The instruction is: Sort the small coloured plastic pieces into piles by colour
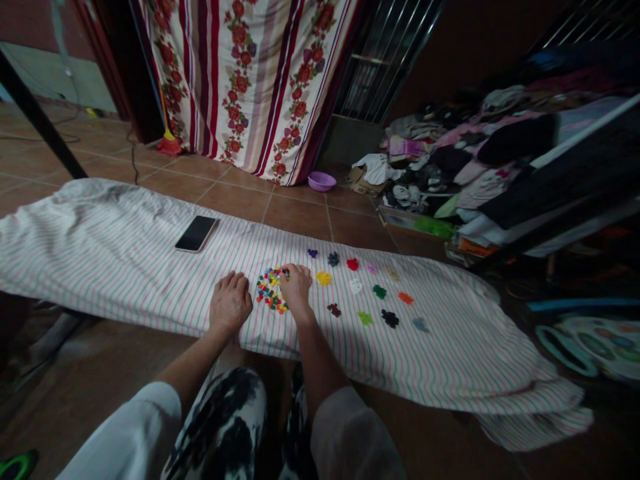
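Back of the room: from my remote seat I see a red-and-yellow broom [169, 141] at left, then a rose-patterned striped curtain [245, 80], a lilac basin [321, 181] on the tiled floor [245, 203], and a heap of clothes [470, 150] at right.
Cloth-draped surface [125, 253]: long, thinly striped in pink and green.
Phone [197, 233]: face up, screen dark, on the left half towards the far edge.
Left hand [231, 301]: palm down, just beside the mixed pile [271, 293], fingers side by side and bent; I cannot tell whether its grip covers anything.
Pile contents: small bead-like pieces, red, yellow, green, blue, orange and white, between the hands.
Right hand [297, 285]: over the pile's right side, fingers drawn close, tips down; I cannot make out whether its grip pinches a piece.
Sorted colours, onward to the right: purple cluster [313, 253], yellow cluster [323, 278], dark grey cluster [333, 259], maroon cluster [334, 309], red cluster [353, 264], white cluster [355, 286], lime cluster [365, 318], pink cluster [372, 269], dark green cluster [379, 291], black cluster [390, 318], tan cluster [393, 274], orange cluster [405, 298], blue-grey cluster [421, 325], each apart from the next.
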{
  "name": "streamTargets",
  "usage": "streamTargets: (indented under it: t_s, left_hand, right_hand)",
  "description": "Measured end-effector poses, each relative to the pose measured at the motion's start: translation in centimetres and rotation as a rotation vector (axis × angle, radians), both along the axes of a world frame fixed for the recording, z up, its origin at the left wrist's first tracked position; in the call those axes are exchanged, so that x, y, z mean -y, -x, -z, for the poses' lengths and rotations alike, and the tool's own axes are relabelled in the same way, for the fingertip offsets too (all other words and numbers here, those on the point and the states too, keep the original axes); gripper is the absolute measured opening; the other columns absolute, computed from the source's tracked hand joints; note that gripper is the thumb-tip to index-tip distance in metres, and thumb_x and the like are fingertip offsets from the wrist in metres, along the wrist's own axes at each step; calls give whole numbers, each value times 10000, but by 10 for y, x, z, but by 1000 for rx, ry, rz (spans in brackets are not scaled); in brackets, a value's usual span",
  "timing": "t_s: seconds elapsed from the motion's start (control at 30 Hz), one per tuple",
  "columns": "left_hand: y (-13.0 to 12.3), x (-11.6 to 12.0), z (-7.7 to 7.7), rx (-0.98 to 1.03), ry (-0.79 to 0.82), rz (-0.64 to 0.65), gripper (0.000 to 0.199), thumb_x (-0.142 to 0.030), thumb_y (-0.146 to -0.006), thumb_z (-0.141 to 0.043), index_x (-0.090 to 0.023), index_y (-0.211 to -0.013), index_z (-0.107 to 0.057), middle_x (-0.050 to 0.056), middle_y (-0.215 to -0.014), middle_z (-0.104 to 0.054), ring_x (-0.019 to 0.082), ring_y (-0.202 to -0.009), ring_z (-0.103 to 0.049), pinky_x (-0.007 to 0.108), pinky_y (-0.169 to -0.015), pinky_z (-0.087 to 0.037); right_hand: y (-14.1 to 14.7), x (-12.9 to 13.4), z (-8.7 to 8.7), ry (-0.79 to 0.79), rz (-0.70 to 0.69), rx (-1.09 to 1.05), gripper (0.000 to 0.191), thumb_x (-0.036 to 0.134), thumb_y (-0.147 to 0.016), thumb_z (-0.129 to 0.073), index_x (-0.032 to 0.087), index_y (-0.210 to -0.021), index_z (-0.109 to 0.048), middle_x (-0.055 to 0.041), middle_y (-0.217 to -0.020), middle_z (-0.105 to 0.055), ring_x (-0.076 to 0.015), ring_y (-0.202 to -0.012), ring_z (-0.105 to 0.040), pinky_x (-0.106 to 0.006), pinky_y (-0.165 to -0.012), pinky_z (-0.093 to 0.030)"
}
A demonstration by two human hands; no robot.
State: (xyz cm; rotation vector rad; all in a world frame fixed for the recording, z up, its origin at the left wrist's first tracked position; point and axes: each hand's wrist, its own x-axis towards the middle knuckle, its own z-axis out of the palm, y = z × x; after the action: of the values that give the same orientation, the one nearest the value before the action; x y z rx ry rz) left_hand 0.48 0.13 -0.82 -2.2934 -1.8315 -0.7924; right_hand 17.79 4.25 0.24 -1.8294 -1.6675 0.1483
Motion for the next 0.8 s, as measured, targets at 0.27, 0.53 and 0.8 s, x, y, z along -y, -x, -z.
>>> streamTargets:
  t_s: [0.27, 0.53, 0.8]
  left_hand:
    - [0, 1, -2, 17, 11, -3, 282, -176, -816, -475, -143, -1043, -639, 126, -1231, -650, 312, -1245, -513, 451, -1037, -392]
    - [0, 1, -2, 40, 9, 8, 295, -184, -815, -462, -155, -1051, -636, 136, -1222, -650, 311, -1235, -520, 460, -1034, -392]
    - [0, 2, -3, 5, 18, 3, 304, -185, -824, -450, -141, -1062, -633, 142, -1226, -647, 312, -1235, -519, 455, -1030, -395]
  right_hand:
    - [-10, -1, -1, -95, -47, -48, 200, 169, -861, -503, 233, -929, -681, -33, -993, -708, -207, -1040, -534, -331, -918, -361]
    - [-41, 3, -12, -162, -12, -49, 243, 210, -884, -463, 190, -968, -691, -71, -974, -707, -203, -966, -576, -330, -924, -390]
    - [-77, 15, -18, -209, 101, -78, 260, 267, -880, -468, 179, -969, -696, -82, -939, -707, -217, -938, -576, -330, -893, -415]
